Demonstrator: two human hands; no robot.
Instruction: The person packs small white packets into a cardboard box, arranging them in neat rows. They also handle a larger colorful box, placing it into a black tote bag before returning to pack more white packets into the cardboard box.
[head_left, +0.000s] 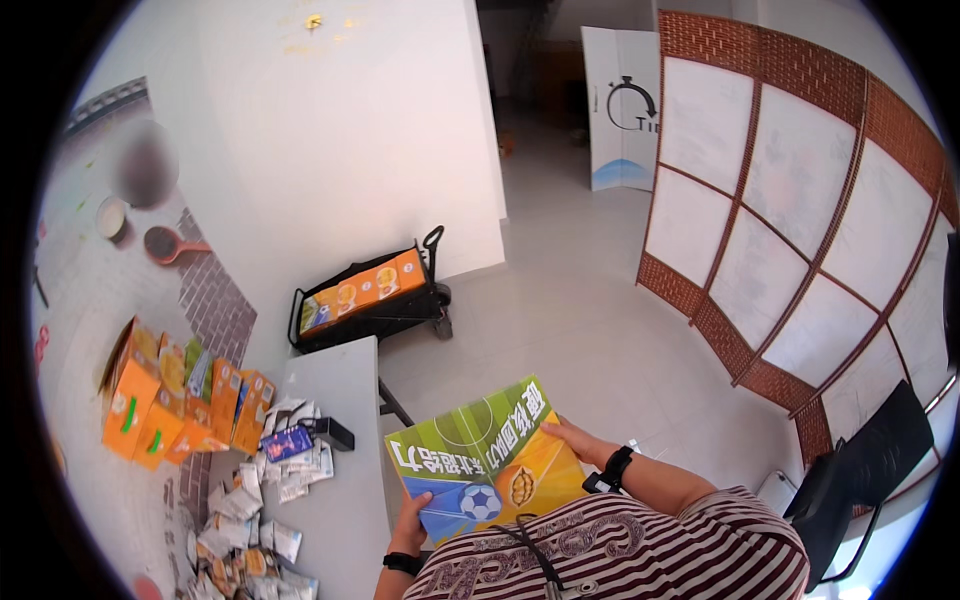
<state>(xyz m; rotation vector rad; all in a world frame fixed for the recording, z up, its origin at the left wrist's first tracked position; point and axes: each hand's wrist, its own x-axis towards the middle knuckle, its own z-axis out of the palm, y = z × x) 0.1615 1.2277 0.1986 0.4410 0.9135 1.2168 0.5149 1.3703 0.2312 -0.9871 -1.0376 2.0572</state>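
Note:
A printed cardboard box (480, 457) in green, yellow and blue, with a football and a nut pictured on it, is held in front of my body. My left hand (412, 517) grips its near left edge, the thumb lying on the printed face. On the opposite side my right hand (581, 439) holds the right edge, thumb on top. Both wrists wear black bands. To the left, many small packets (240, 517) lie heaped on a grey table (345, 390), with a phone (287, 444) on some of them beside a black box-shaped object (334, 433).
Orange cartons (161, 405) stand along the table's wall side. A black folding wagon (375, 322) holding orange boxes is on the floor past the table. A folding screen (780, 180) curves along the right, near a black chair (855, 472). A doorway lies ahead.

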